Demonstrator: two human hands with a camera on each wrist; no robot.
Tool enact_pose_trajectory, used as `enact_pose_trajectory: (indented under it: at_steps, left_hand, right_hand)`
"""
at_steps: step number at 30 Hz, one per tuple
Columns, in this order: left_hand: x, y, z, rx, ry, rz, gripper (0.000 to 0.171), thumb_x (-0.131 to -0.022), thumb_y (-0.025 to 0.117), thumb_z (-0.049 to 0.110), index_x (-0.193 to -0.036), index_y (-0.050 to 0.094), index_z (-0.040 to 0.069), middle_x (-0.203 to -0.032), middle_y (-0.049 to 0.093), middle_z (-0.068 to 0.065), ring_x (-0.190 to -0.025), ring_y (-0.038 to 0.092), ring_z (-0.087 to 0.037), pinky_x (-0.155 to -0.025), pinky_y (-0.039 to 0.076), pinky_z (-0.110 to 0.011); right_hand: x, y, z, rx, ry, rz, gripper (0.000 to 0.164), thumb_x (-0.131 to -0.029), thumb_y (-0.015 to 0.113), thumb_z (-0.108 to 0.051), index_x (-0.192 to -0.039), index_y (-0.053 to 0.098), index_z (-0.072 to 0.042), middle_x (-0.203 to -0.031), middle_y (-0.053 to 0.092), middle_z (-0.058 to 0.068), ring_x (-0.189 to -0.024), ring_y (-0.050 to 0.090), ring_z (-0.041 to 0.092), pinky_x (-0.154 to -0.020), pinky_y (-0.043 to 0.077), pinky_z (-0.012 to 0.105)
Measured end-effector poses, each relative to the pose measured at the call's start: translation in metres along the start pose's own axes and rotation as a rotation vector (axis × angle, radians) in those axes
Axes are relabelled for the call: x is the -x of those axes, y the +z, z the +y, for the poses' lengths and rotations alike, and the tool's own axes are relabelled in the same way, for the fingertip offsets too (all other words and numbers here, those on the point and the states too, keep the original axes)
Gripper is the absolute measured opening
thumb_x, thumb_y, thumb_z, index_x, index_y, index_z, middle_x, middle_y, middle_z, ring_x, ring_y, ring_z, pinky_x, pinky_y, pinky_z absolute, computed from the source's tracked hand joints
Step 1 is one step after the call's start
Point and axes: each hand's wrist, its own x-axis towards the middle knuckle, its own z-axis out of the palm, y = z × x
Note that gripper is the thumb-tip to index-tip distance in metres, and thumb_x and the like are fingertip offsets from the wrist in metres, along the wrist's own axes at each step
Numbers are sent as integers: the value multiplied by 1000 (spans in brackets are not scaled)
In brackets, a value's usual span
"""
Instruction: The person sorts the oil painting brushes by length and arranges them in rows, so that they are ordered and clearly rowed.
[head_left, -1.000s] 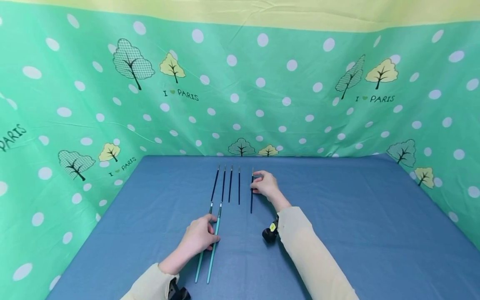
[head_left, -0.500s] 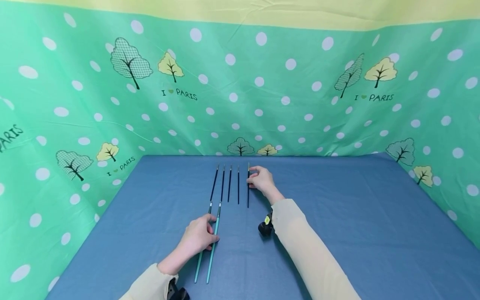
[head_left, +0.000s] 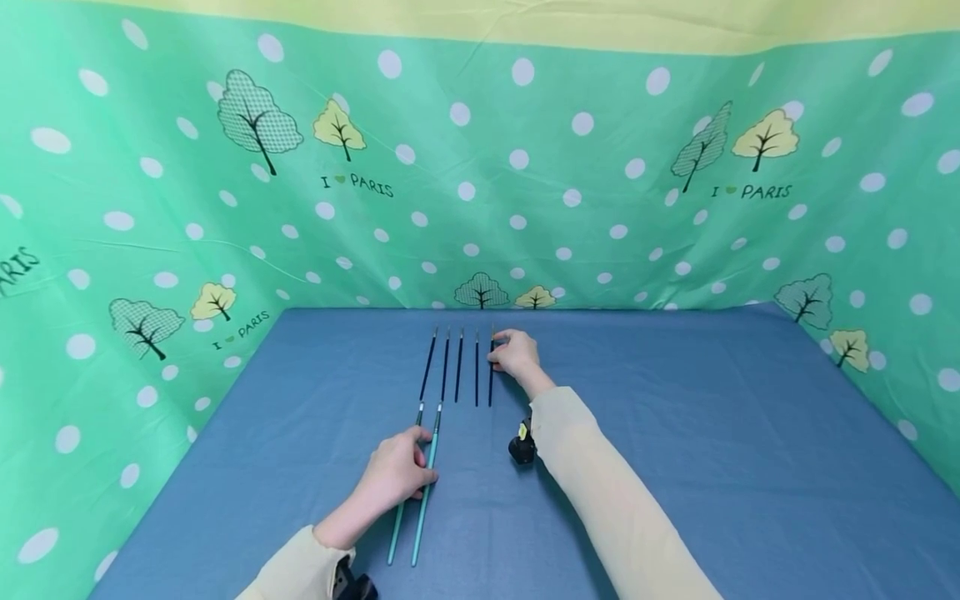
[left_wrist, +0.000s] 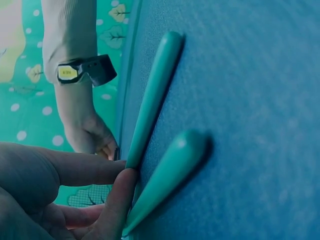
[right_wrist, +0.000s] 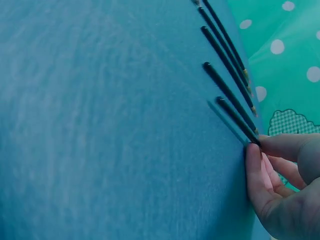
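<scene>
My left hand [head_left: 397, 468] pinches the teal paintbrush [head_left: 422, 521] that lies to the right of a second teal paintbrush [head_left: 395, 537]. In the left wrist view, thumb and finger meet on the upper teal handle [left_wrist: 156, 95], with the other handle [left_wrist: 172, 167] just below. Farther off, my right hand [head_left: 516, 353] pinches a thin dark paintbrush [head_left: 491, 392] near its bristle end. This brush stands at the right end of a row of dark paintbrushes [head_left: 460, 371]. The right wrist view shows its handle [right_wrist: 234, 116] over a shadow, slightly above the cloth.
Blue cloth [head_left: 675, 433] covers the table. A green dotted curtain [head_left: 585, 183] with printed trees rises behind and at both sides. Teal bristle tips lie close below the handle ends of the leftmost dark brushes. Each wrist wears a black camera [head_left: 522, 446].
My right hand has carried the dark paintbrush leftward and slightly away, bringing it beside the row and level with it. The left hand and the teal paintbrushes have stayed in place.
</scene>
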Motion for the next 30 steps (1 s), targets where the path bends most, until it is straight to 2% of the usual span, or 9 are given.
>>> enact_pose_trajectory:
  at_steps: [7,14,21,30]
  left_hand:
    - [1,0,2,-3,6,0,47,-73,70,0,-116,53,-3,-67,50,-3,-42,52,-10,-39,46,-20]
    - [0,0,3,2,4,-3,47,-73,70,0,-116,53,-3,-67,50,-3,-42,53,-11,-40,46,-21]
    - [1,1,1,4,6,3,47,-72,71,0,-115,54,-3,-66,50,-3,-42,53,-10,-39,46,-20]
    - [3,-2,0,9,7,9,49,-72,71,1,-118,52,-3,-67,52,-2,-42,53,-10,-40,46,-22]
  right_hand:
    - [-1,1,-4,130,11,37,34,-81,64,-4,-114,62,-8,-100,65,13,-62,63,15,-57,54,26]
    - [1,1,-2,251,-18,53,34,-83,64,-9,-116,63,-13,-91,69,8,-56,62,12,-55,52,25]
    - [3,-1,1,227,-29,64,33,-84,64,-11,-117,62,-9,-103,66,11,-58,62,12,-54,52,24]
    - [14,-10,7,186,-97,66,29,-83,64,-11,-112,64,-6,-86,66,7,-58,62,12,-56,53,25]
